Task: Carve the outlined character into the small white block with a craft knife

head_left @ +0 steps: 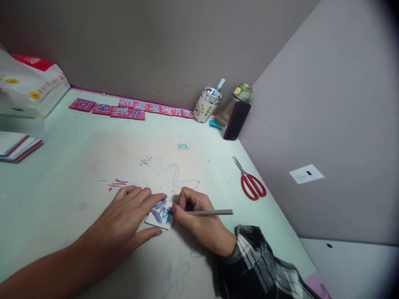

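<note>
A small white card (168,224) with blue and red strokes on it lies on the desk in front of me. My left hand (132,207) spreads over its left side, the index finger along the top edge and the thumb at the bottom edge, so the card sits between them. In my right hand (199,216) is a slim silver-grey pen (215,212), pinched between thumb and fingers. Its back end points right, and its tip meets the card's right part, mostly hidden by the fingers. The rest of the right hand leans on the desk beside the card.
Red-handled scissors (253,186) lie at right. Behind stand a phone (237,120), a green bottle (229,109) and a cup of markers (204,109). Pink lettered cards (127,113) line the back edge. Striped cards (18,146) and a white bag (34,89) are at left.
</note>
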A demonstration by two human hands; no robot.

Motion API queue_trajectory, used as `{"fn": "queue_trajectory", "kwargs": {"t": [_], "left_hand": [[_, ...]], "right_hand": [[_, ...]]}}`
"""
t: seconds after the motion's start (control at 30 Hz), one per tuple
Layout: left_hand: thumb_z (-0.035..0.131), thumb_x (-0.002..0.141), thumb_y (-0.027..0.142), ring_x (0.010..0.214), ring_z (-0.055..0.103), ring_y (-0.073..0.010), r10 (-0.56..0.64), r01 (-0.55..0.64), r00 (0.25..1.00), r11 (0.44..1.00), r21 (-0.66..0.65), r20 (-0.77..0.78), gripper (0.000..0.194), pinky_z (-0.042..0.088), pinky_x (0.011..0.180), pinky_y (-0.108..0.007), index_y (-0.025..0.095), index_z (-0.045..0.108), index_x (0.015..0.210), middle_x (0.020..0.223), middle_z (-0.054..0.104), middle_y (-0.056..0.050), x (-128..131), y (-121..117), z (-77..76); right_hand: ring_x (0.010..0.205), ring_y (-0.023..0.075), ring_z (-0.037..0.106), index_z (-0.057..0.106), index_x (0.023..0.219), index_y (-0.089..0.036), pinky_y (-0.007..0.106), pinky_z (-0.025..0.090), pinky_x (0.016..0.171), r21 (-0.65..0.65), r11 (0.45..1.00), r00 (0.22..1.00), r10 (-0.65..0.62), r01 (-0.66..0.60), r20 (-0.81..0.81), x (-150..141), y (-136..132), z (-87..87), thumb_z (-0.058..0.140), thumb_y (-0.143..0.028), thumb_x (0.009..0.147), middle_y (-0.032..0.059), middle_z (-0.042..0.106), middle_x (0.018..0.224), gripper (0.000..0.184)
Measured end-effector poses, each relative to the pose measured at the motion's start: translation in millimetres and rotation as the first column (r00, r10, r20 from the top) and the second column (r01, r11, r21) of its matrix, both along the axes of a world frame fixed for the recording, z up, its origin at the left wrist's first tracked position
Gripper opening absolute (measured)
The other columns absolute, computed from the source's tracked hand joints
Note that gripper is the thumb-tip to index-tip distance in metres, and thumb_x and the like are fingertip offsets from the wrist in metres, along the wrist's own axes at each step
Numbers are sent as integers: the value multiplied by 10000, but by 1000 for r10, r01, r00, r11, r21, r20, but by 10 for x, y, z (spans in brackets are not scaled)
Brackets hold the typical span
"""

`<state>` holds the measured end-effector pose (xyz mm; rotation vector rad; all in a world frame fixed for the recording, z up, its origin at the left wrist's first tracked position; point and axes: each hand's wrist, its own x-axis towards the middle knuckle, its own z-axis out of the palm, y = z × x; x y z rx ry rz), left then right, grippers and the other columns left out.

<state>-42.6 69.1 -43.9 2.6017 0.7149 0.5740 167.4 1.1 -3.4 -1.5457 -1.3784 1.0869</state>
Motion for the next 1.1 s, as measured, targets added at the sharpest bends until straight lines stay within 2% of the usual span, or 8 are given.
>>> {"fn": "queue_trajectory", "kwargs": {"t": [0.2,0.37,0.43,0.53,0.67,0.77,0.93,1.1], "left_hand": [[552,882,145,993,655,-235,-59,59,998,998,-24,37,492,425,931,-375,285,491,1350,1079,708,-14,-74,-20,9],[587,859,152,962,658,-240,-27,24,999,993,-115,-32,460,451,838,-363,294,533,1292,1055,723,-15,-133,-56,29],[617,846,173,877,655,-230,-21,14,998,994,-109,-62,377,446,784,-358,287,577,1203,985,717,-3,-134,-58,55],[605,872,198,704,605,-208,-10,6,997,999,-48,-83,72,406,688,-347,254,591,915,767,637,22,-83,-59,108],[677,865,242,616,548,-194,0,2,999,999,40,-53,229,370,637,-334,242,483,743,656,529,45,29,-79,155],[771,823,292,659,567,-209,26,-25,999,999,41,-24,261,385,641,-333,239,516,822,705,559,41,65,-88,149],[812,806,305,902,654,-250,28,-28,1000,1000,7,-2,503,453,793,-362,247,530,1219,1007,697,-1,37,-71,107],[778,851,360,888,657,-251,35,-35,999,999,-4,-31,383,454,798,-370,262,561,1151,999,704,-3,42,-67,79]], "right_hand": [[584,116,353,433,658,-225,277,279,533,-20,1000,1000,-12,12,-6,10,4,7,606,-211,820,-66,436,601,238],[576,116,351,425,648,-227,278,281,522,-21,1000,1000,-19,19,-12,8,7,-8,608,-203,813,-68,430,592,248],[576,115,349,424,644,-227,278,280,519,-23,1000,1000,-19,18,-20,0,9,-7,608,-201,810,-69,425,591,249],[574,113,345,422,639,-226,275,275,516,-22,1000,1000,-15,15,-20,-9,9,0,607,-198,803,-70,417,588,249],[573,113,360,432,641,-224,273,283,517,-19,1000,999,-13,13,-29,-11,0,5,606,-200,803,-67,442,588,239],[572,114,375,439,648,-225,274,291,516,-28,999,999,-29,28,-31,-12,-8,-3,614,-201,810,-65,463,587,240],[578,115,380,432,653,-227,278,293,523,-29,999,999,-38,38,-32,-17,-19,-25,614,-188,820,-68,456,592,250],[593,120,357,425,667,-227,291,276,535,-22,1000,1000,-5,5,-23,-13,-46,-26,604,-176,844,-64,453,615,256]]}}
